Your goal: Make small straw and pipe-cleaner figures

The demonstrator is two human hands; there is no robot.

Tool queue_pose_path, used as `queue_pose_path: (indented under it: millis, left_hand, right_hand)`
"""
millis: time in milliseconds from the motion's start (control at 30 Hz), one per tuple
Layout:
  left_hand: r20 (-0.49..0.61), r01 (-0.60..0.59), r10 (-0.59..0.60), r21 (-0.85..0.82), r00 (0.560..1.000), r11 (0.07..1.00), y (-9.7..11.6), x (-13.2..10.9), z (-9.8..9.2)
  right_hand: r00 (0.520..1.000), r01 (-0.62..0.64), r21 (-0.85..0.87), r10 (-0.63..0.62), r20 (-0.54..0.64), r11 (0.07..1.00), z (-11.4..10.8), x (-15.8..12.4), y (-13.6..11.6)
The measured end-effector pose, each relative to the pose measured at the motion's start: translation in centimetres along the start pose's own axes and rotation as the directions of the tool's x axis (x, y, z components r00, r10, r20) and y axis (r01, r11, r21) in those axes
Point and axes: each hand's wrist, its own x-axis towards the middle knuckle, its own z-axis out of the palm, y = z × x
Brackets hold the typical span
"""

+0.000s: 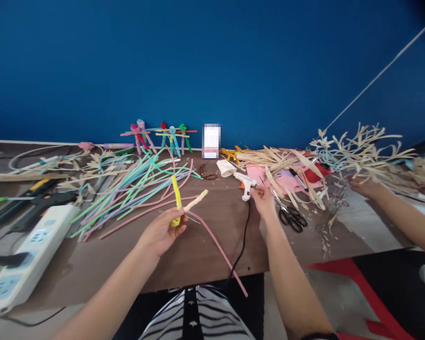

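Between the fingers of my left hand [165,230] is a bright yellow pipe cleaner piece [176,191], folded or wound thick, standing upright. A cream pipe cleaner piece [196,200] slants off to the right from the same grip. A long pink pipe cleaner [217,241] runs from beside this hand down past the table's front edge; whether the hand grips it I cannot make out. My right hand [264,199] has its curled fingertips at the back of a white hot glue gun [248,185], whose nozzle points left and whose black cord hangs toward me.
Pastel pipe cleaners [127,193] lie in a heap on the left, near a white power strip [31,257]. Small pipe cleaner figures [172,137] lean on the blue wall. Black scissors [293,218] and pale dried strips [279,160] lie right. Another person's hand [366,186] works at the far right.
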Motion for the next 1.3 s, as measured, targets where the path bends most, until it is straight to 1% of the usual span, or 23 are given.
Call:
queue_pose_path:
  millis: [100,200,267,333,433,533,567,633,700,767,833,900,967,1033,1133,1300]
  left_hand:
    - [-0.015,0.003,-0.002,0.049,1.0,0.999,-0.7,0.9,0.3]
    - [0.043,-0.027,0.022,0.12,0.999,0.992,-1.4,1.6,0.7]
    - [0.072,-0.057,0.046,0.16,0.996,0.986,-1.5,1.8,1.0]
    - [0.079,-0.078,0.064,0.183,0.995,0.98,-1.5,1.7,1.2]
    - [0.092,-0.105,0.089,0.184,0.992,0.977,-1.2,1.5,1.5]
    - [0.119,-0.117,0.096,0.18,0.988,0.977,-1.1,1.4,1.5]
    - [0.131,-0.117,0.094,0.18,0.987,0.977,-1.1,1.4,1.5]
    - [0.161,-0.116,0.087,0.181,0.983,0.977,-1.1,1.4,1.6]
    - [0.196,-0.107,0.07,0.184,0.978,0.977,-1.1,1.3,1.7]
    - [0.225,-0.094,0.048,0.198,0.973,0.976,-1.0,1.1,1.9]
    - [0.249,-0.08,0.025,0.214,0.968,0.973,-0.9,0.8,2.0]
    - [0.262,-0.069,0.008,0.223,0.965,0.972,-0.8,0.4,2.1]
    - [0.267,-0.056,-0.007,0.228,0.964,0.972,-0.7,0.1,2.1]
    - [0.264,-0.047,-0.016,0.231,0.965,0.972,-0.6,0.0,2.0]
    - [0.256,-0.043,-0.016,0.222,0.966,0.974,-0.5,-0.2,1.9]
    - [0.237,-0.033,-0.018,0.209,0.971,0.977,-0.4,-0.4,1.8]
  right_hand:
    - [0.999,-0.036,-0.113,0.038,0.011,0.993,0.3,1.9,0.9]
    - [0.999,-0.028,-0.187,0.034,0.03,0.982,0.9,2.5,0.3]
    - [0.998,-0.029,-0.209,0.039,0.048,0.978,1.0,2.8,-0.1]
    - [0.995,-0.035,-0.18,0.051,0.083,0.983,0.8,3.0,-0.2]
    - [0.986,-0.052,-0.069,0.063,0.156,0.996,0.1,2.9,0.3]
    - [0.977,-0.069,0.1,0.047,0.207,0.993,-0.6,1.8,0.8]
    - [0.974,-0.077,0.196,0.032,0.223,0.978,-0.7,1.3,0.9]
    - [0.965,-0.101,0.416,-0.012,0.261,0.904,-1.0,0.3,0.9]
    - [0.96,-0.103,0.528,-0.054,0.275,0.843,-1.3,-0.7,0.5]
    - [0.96,-0.058,0.529,-0.098,0.263,0.846,-1.4,-1.5,0.0]
    - [0.951,0.02,0.508,-0.173,0.255,0.861,-1.5,-2.1,-0.6]
    - [0.922,0.112,0.487,-0.274,0.275,0.866,-1.5,-2.6,-1.2]
    - [0.881,0.194,0.469,-0.364,0.304,0.862,-1.5,-3.1,-1.9]
    - [0.846,0.26,0.449,-0.426,0.32,0.855,-1.6,-3.6,-2.6]
    - [0.821,0.328,0.403,-0.469,0.327,0.855,-1.8,-4.1,-3.6]
    - [0.809,0.398,0.34,-0.5,0.308,0.852,-1.8,-4.3,-4.3]
